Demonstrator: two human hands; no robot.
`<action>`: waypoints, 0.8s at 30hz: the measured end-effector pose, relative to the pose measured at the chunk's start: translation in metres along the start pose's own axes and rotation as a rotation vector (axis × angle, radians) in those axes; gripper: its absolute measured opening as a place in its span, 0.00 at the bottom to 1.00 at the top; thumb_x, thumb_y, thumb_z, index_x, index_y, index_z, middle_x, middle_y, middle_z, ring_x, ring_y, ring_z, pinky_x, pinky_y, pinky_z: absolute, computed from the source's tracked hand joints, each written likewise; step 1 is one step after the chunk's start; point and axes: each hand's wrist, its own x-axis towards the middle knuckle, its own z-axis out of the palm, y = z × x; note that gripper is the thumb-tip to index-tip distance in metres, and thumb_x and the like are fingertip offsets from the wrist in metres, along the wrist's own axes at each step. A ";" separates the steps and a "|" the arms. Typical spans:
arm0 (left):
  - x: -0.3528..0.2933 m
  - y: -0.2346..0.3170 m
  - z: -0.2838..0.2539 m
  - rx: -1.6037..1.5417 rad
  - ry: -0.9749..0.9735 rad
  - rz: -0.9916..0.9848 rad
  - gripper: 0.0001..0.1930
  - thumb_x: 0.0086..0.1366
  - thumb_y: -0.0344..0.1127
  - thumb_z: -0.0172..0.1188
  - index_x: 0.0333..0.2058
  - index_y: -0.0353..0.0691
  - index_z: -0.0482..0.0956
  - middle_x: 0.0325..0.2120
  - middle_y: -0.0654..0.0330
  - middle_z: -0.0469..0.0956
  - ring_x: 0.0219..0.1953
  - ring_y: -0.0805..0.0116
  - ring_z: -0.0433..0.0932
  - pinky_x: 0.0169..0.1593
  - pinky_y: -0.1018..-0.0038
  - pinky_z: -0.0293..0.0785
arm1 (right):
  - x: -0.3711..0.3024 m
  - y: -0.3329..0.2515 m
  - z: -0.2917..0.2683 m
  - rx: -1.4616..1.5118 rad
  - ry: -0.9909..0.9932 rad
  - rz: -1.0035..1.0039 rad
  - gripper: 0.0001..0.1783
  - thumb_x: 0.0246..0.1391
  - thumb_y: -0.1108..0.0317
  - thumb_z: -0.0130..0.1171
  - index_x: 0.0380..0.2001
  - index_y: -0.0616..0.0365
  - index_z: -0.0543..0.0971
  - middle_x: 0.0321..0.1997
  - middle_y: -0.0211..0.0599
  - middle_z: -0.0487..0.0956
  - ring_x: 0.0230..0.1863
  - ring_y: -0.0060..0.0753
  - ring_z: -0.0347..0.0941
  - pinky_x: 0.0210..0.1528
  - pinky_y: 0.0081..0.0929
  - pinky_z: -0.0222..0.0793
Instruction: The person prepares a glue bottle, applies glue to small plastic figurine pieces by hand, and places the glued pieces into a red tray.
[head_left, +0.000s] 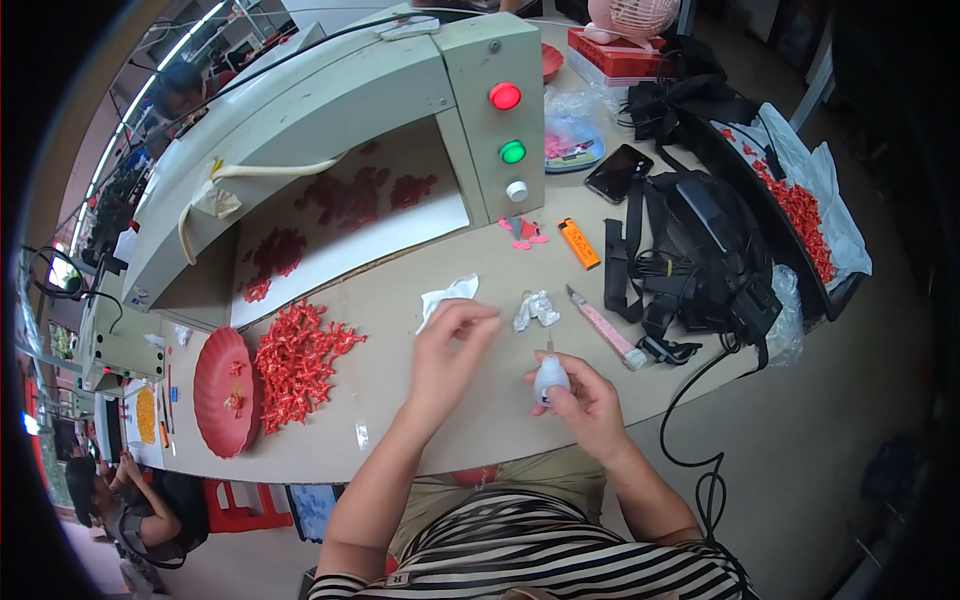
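Observation:
My right hand [588,408] is closed around a small white squeeze bottle [551,380] with a thin tip that points away from me. Close to that tip lies a crumpled piece of white tissue [537,311]. My left hand [450,350] hovers over the table to the left, its fingers loosely bent and slightly blurred, with no held thing showing. Just beyond its fingers is a white tissue [450,292], partly covered by the hand. A pink-handled craft knife [610,330] rests to the right of the bottle.
A pale machine [300,105] with lit buttons stands behind, red pieces inside. Small red parts [300,365] are heaped beside a red dish [222,395]. An orange lighter [579,244], a phone [620,173], black straps [690,240] and a black tray [832,300] are at right.

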 end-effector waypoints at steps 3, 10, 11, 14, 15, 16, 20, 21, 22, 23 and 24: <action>0.022 -0.009 0.034 0.235 -0.044 0.190 0.09 0.54 0.33 0.60 0.32 0.35 0.75 0.29 0.57 0.73 0.32 0.66 0.72 0.35 0.75 0.67 | -0.001 -0.002 -0.006 -0.006 0.131 -0.045 0.22 0.53 0.72 0.49 0.52 0.65 0.64 0.42 0.43 0.74 0.34 0.22 0.71 0.34 0.18 0.70; 0.024 -0.027 0.026 -0.405 -0.126 -0.370 0.10 0.59 0.36 0.57 0.37 0.40 0.72 0.24 0.65 0.72 0.29 0.74 0.71 0.33 0.76 0.68 | 0.008 0.003 -0.007 0.015 0.281 -0.006 0.19 0.53 0.72 0.51 0.49 0.64 0.66 0.39 0.38 0.76 0.31 0.16 0.68 0.30 0.14 0.66; 0.021 -0.030 0.015 -0.665 -0.163 -0.534 0.10 0.62 0.39 0.52 0.40 0.44 0.68 0.27 0.64 0.70 0.30 0.75 0.70 0.34 0.78 0.68 | 0.009 0.004 -0.005 0.001 0.263 0.011 0.19 0.53 0.72 0.52 0.48 0.64 0.66 0.38 0.37 0.76 0.31 0.15 0.68 0.30 0.14 0.66; 0.007 -0.028 -0.003 -0.981 -0.075 -0.587 0.11 0.64 0.40 0.48 0.42 0.44 0.68 0.29 0.64 0.70 0.31 0.75 0.70 0.35 0.77 0.69 | 0.017 0.009 0.009 -0.106 0.181 0.033 0.18 0.53 0.72 0.53 0.48 0.63 0.68 0.38 0.35 0.76 0.29 0.13 0.66 0.29 0.12 0.64; 0.001 -0.026 -0.005 -0.995 -0.049 -0.589 0.11 0.65 0.43 0.46 0.42 0.45 0.68 0.30 0.63 0.71 0.31 0.74 0.70 0.37 0.76 0.69 | 0.019 0.010 0.014 -0.105 0.174 0.036 0.18 0.53 0.72 0.53 0.48 0.63 0.68 0.38 0.35 0.76 0.29 0.13 0.66 0.29 0.12 0.64; -0.001 -0.023 -0.008 -0.998 -0.040 -0.590 0.11 0.65 0.43 0.46 0.42 0.45 0.68 0.30 0.63 0.71 0.31 0.74 0.70 0.37 0.76 0.69 | 0.022 0.012 0.019 -0.159 0.147 0.041 0.17 0.53 0.72 0.53 0.47 0.63 0.68 0.37 0.33 0.76 0.28 0.13 0.65 0.28 0.12 0.63; -0.013 -0.017 -0.017 -1.098 0.051 -0.547 0.13 0.64 0.43 0.49 0.42 0.43 0.69 0.30 0.64 0.70 0.30 0.74 0.69 0.38 0.75 0.67 | 0.029 0.013 0.040 -0.248 0.125 0.031 0.17 0.49 0.67 0.58 0.44 0.59 0.73 0.29 0.27 0.76 0.24 0.12 0.65 0.26 0.12 0.62; -0.015 -0.018 -0.021 -1.094 0.070 -0.529 0.13 0.64 0.43 0.49 0.42 0.43 0.69 0.29 0.63 0.70 0.30 0.74 0.69 0.38 0.75 0.67 | 0.031 0.013 0.044 -0.253 0.115 0.032 0.17 0.49 0.67 0.58 0.44 0.59 0.73 0.29 0.27 0.76 0.24 0.12 0.65 0.26 0.12 0.62; -0.019 -0.021 -0.025 -1.100 0.080 -0.525 0.13 0.64 0.43 0.49 0.42 0.43 0.69 0.29 0.63 0.70 0.30 0.74 0.69 0.38 0.75 0.67 | 0.032 0.011 0.048 -0.259 0.112 0.040 0.17 0.49 0.67 0.58 0.44 0.59 0.73 0.29 0.27 0.75 0.24 0.12 0.65 0.26 0.12 0.62; -0.023 -0.024 -0.029 -1.086 0.018 -0.461 0.13 0.64 0.42 0.49 0.42 0.42 0.69 0.29 0.63 0.70 0.31 0.74 0.69 0.38 0.75 0.67 | 0.034 0.010 0.051 -0.265 0.109 0.047 0.17 0.50 0.67 0.58 0.44 0.59 0.73 0.29 0.27 0.75 0.24 0.12 0.65 0.26 0.12 0.62; -0.028 -0.027 -0.032 -1.069 -0.045 -0.398 0.12 0.63 0.41 0.50 0.41 0.40 0.70 0.28 0.63 0.71 0.32 0.74 0.69 0.39 0.75 0.67 | 0.034 0.012 0.055 -0.270 0.102 0.047 0.17 0.50 0.67 0.58 0.44 0.59 0.73 0.29 0.27 0.75 0.24 0.12 0.65 0.26 0.12 0.62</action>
